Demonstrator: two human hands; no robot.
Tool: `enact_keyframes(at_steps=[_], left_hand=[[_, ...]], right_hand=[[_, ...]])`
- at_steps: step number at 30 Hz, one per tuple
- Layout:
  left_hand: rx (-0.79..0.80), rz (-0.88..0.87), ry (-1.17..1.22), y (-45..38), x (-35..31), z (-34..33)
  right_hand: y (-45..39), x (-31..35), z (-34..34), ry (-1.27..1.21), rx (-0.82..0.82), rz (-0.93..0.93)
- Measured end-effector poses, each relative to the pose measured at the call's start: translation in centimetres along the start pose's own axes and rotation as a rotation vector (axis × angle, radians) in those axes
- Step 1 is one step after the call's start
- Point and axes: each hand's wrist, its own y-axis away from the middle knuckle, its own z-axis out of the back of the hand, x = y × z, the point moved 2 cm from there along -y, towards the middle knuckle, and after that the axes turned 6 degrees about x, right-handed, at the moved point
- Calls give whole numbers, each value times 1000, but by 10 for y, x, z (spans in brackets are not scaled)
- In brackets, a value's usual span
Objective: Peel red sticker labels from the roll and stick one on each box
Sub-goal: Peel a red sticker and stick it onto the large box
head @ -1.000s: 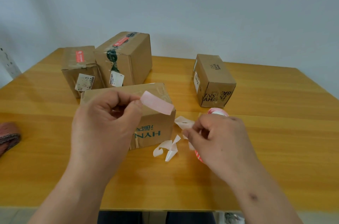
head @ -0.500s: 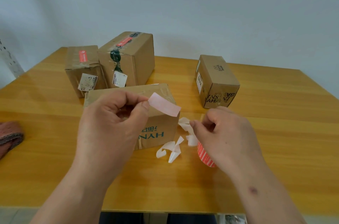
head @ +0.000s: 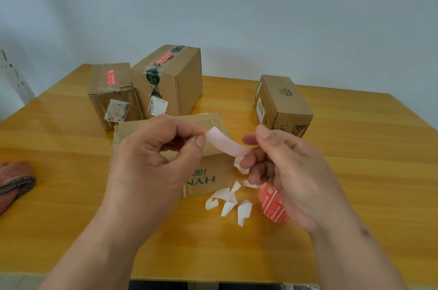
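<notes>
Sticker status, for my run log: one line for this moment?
left hand: pinches sticker | right hand: fingers at its free end | roll: on table | stickered boxes: two
</notes>
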Motion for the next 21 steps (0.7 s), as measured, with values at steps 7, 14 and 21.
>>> enact_keyframes(at_steps=[7,14,21], left_hand=[[13,-39,27,2,-2,1],[144,154,105,7,-8,-6],[145,241,52,9,-10,-18]], right_hand=[[-3,2,-1,-146,-46,59],[6,10,-7,3,-167,272],[17,12,-7,352,-209,393]])
